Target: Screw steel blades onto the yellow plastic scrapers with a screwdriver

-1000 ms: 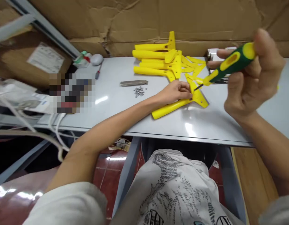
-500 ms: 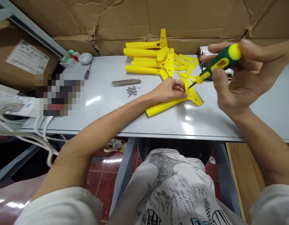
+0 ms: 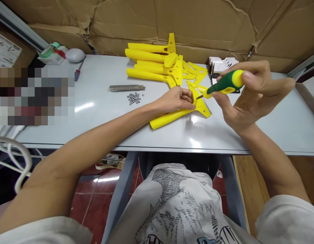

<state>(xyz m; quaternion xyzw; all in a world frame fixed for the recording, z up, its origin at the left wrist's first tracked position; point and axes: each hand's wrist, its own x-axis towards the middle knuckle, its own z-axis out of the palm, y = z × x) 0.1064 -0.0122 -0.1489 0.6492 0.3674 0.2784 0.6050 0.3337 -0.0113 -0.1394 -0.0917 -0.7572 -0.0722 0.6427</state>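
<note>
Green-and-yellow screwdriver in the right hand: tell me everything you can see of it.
The green-and-yellow screwdriver has a thick, plastic-looking dark green handle with yellow inlays, a rounded yellow end and a thin, dark, metal-looking shaft. It slants, tip down and leftward. The right hand holds the handle. The tip is at the head of the yellow, plastic-looking T-shaped tool; exact contact is too small to tell.

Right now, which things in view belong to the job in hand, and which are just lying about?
Job in hand:
green screwdriver, held
yellow tool at its tip
likely, matching yellow tools behind
likely, small metal fasteners
likely, flat yellow pieces

Probably just lying about:
white rounded object
small red-handled tool
white cables
</note>
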